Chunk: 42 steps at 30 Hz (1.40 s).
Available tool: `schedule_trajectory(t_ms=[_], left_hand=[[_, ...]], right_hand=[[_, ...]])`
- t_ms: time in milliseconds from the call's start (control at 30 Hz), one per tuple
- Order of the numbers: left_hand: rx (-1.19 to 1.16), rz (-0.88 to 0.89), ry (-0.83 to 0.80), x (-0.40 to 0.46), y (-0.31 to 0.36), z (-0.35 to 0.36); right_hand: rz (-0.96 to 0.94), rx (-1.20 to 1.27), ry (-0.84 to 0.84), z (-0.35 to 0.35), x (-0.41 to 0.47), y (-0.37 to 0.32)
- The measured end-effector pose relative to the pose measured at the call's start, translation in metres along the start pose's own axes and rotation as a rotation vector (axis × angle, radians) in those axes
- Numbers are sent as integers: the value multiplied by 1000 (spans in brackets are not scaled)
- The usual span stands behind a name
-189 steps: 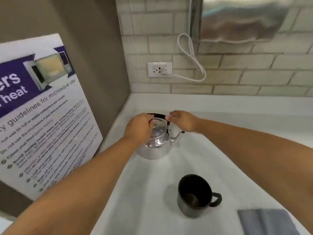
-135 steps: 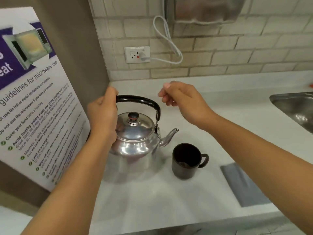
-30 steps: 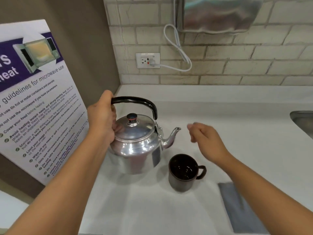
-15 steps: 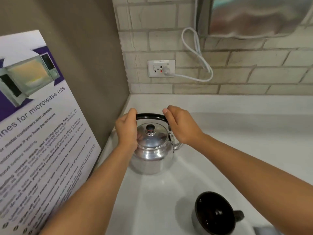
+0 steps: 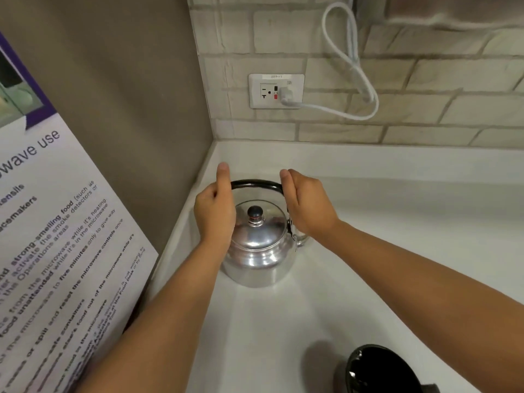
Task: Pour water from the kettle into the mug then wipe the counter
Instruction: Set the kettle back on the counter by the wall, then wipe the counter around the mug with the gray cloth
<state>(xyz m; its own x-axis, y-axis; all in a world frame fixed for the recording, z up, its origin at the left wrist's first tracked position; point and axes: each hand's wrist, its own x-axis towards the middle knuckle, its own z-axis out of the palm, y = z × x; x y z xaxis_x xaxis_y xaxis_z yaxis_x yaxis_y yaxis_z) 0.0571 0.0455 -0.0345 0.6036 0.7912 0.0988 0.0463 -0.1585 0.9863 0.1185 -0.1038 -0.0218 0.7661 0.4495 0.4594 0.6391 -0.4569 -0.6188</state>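
Observation:
A shiny metal kettle (image 5: 259, 256) with a black arched handle (image 5: 255, 183) and a dark lid knob stands on the white counter (image 5: 397, 251), close to the back left corner. My left hand (image 5: 215, 214) grips the handle's left end, thumb pointing up. My right hand (image 5: 307, 205) holds the handle's right end and hides the spout's base. The black mug (image 5: 380, 370) stands at the bottom right edge of view, partly cut off, well apart from the kettle. No cloth is in view.
A brown side wall with a slanting microwave-guidelines poster (image 5: 56, 236) runs along the left. The brick back wall carries an outlet (image 5: 276, 90) with a white looped cord (image 5: 348, 66). A metal fixture hangs at top right.
The kettle went from beside the mug to the back left corner and now stands on the counter. My right hand joined the left on its handle. My left thumb has lifted.

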Motion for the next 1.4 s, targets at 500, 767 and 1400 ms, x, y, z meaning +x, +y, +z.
schedule_trajectory(t_ms=[500, 767, 1400], left_hand=[[1198, 56, -338, 56, -6, 16], [1175, 54, -332, 56, 4, 12], [772, 490, -552, -233, -75, -88]], right_hand=[[401, -318, -422, 21, 34, 31], [321, -381, -467, 10, 33, 23], [525, -542, -205, -163, -342, 34]])
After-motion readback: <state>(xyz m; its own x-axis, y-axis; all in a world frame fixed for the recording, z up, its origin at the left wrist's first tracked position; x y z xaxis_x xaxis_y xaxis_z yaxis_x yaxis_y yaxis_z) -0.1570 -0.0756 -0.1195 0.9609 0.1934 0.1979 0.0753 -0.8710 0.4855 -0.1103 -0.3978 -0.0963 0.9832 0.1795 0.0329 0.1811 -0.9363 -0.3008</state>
